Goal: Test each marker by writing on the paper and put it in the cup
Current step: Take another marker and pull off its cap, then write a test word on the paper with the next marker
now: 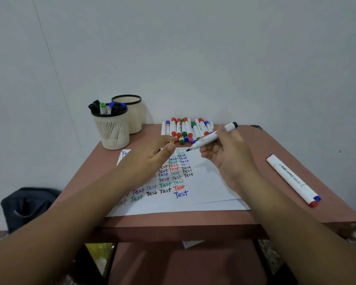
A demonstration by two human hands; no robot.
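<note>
**Black marker uncapped, tip hanging over the top of the sheet**

Right hand (227,155) is gripping a white marker (213,137) with fingers curled round the barrel, dark tip aiming down-left just above the paper (206,182). Left hand (152,156) is hovering over the sheet's upper left; can't tell if it's pinching something. The paper is carrying rows of "Test" in black, green, red and blue, and its right half is sitting blank. A marker pile (188,128) is lying along the table's far edge, near the wall. The mesh cup (112,128) is holding markers at the back-left corner, with a second cup (132,114) behind. Two more markers (292,178) with unreadable print are lying near the table's (275,153) right edge.
</note>
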